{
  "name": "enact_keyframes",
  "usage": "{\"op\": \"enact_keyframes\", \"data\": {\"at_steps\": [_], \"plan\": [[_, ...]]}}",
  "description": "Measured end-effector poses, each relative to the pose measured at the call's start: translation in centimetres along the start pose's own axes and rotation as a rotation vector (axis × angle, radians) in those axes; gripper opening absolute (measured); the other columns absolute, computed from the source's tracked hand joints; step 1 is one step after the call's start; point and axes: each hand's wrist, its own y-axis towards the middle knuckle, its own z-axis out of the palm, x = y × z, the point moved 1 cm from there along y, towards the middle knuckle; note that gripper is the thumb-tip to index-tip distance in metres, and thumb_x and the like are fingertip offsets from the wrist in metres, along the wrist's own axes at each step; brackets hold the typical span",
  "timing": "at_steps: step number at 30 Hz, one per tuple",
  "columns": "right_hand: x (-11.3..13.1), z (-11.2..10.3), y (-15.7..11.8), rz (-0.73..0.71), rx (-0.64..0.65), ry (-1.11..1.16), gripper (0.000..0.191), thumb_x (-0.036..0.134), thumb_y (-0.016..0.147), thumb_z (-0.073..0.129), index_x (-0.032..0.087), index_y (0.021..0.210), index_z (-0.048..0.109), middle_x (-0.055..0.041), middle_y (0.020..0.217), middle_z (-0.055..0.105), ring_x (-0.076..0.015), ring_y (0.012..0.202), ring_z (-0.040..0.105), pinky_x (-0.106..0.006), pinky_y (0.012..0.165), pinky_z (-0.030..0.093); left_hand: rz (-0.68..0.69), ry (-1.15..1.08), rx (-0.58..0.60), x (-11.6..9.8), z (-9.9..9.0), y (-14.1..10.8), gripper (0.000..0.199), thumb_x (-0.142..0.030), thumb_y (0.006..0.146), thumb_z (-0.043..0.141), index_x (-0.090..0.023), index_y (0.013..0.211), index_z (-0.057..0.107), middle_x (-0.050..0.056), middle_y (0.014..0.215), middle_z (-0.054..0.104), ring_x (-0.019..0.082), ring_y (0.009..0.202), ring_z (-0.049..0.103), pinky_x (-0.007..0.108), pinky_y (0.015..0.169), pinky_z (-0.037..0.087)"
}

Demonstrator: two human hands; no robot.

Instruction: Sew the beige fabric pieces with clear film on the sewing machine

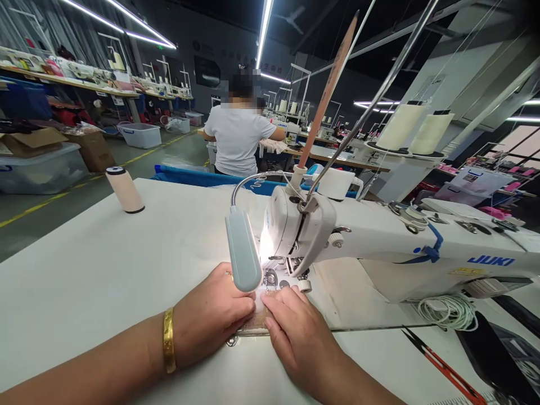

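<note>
Right hand (304, 336) and left hand (213, 309) bend fingers (283, 308) over fabric (257, 322), grip unclear; white table (109, 270), workshop (179, 50) beyond.

JUKI sewing machine (358, 225): white, blue lettering (491, 261). Cloth (258, 322): tan. Thread cone (125, 191) near surface's (105, 281) far left corner — peach, black-ended. Tweezers (449, 368) — orange-red, black-tipped.

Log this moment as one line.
left hand: at sheer fabric; right hand: at same fabric; sewing machine: beyond hands; thread spool: standing on table
</note>
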Motion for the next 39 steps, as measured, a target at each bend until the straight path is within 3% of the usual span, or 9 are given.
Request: {"op": "enact_keyframes", "data": {"at_steps": [4, 9, 13, 29, 39], "plan": [[-0.1, -0.4, -0.1, -0.002, -0.023, 0.060, 0.028, 0.008, 0.102, 0.046, 0.020, 0.118, 0.065, -0.0060, 0.093, 0.064, -0.0241, 0.083, 0.055, -0.038, 0.074, 0.050, 0.026, -0.054, -0.069, -0.1, -0.4, 0.7, 0.034, -0.009, 0.103, 0.042, -0.022, 0.075, 0.055, 0.000, 0.072, 0.063, 0.019, 0.067, 0.052, 0.034, 0.072, 0.043], [-0.1, -0.2, -0.3, -0.057, -0.046, 0.033, 0.031, 0.006, 0.100, 0.048, 0.019, 0.121, 0.068, -0.0063, 0.091, 0.063, -0.0232, 0.080, 0.053, -0.036, 0.071, 0.049, -0.035, -0.149, 0.004, 0.6, -0.6, 0.2, 0.025, -0.010, 0.103, 0.045, -0.022, 0.093, 0.066, 0.001, 0.087, 0.072, 0.020, 0.079, 0.065, 0.036, 0.081, 0.046], [0.0, 0.0, -0.3, -0.067, -0.037, 0.008, 0.033, 0.004, 0.097, 0.049, 0.019, 0.117, 0.070, -0.0062, 0.088, 0.061, -0.0231, 0.078, 0.051, -0.034, 0.067, 0.046, -0.042, -0.161, 0.021, 0.8, -0.6, 0.0, 0.025, -0.012, 0.104, 0.047, -0.024, 0.098, 0.068, 0.002, 0.088, 0.074, 0.021, 0.082, 0.069, 0.038, 0.088, 0.050], [0.2, 0.3, -0.4, -0.093, -0.042, -0.053, 0.033, 0.002, 0.092, 0.046, 0.019, 0.109, 0.070, -0.0057, 0.086, 0.058, -0.0221, 0.076, 0.048, -0.032, 0.064, 0.043, 0.038, -0.109, 0.036, 0.7, -0.4, 0.2, 0.029, -0.011, 0.104, 0.046, -0.023, 0.086, 0.065, 0.003, 0.082, 0.073, 0.021, 0.079, 0.069, 0.039, 0.088, 0.054], [0.2, 0.4, -0.3, -0.089, -0.057, -0.049, 0.035, 0.002, 0.092, 0.048, 0.020, 0.111, 0.071, -0.0047, 0.084, 0.056, -0.0215, 0.074, 0.047, -0.031, 0.063, 0.041, 0.131, -0.108, -0.039, -0.1, -1.2, 1.7, 0.037, -0.012, 0.109, 0.040, -0.021, 0.081, 0.062, 0.003, 0.082, 0.074, 0.018, 0.073, 0.066, 0.037, 0.080, 0.052]]}}
